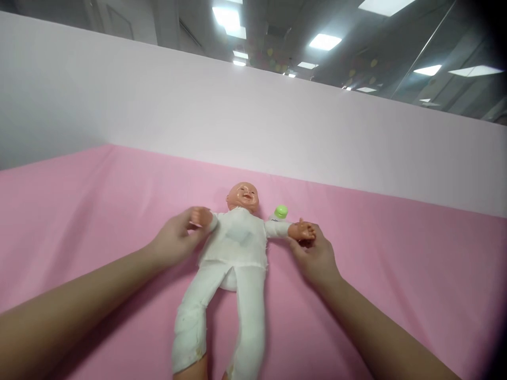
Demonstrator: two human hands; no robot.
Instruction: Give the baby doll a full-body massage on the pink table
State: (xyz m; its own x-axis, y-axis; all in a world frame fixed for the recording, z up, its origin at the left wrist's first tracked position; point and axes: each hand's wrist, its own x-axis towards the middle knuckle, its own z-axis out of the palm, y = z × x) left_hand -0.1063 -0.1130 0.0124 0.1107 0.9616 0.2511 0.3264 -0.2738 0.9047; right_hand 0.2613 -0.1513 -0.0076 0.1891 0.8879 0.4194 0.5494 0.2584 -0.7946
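Observation:
A baby doll (233, 243) lies on its back on a pink sheet, its head away from me. White cloth covers its body, arms and legs, and its head, hands and lower legs are bare plastic. My left hand (179, 237) is closed around the doll's arm on the left, near its small hand. On the other side, my right hand (319, 256) grips the doll's outstretched arm at the wrist, thumb below it. Both doll arms point out sideways. The feet are cut off by the bottom edge of the view.
A small bottle with a green cap (281, 212) lies just beyond the doll's arm on the right. The pink sheet (376, 306) has soft creases and ends at a white wall (253, 121). Above the wall, glass shows ceiling lights.

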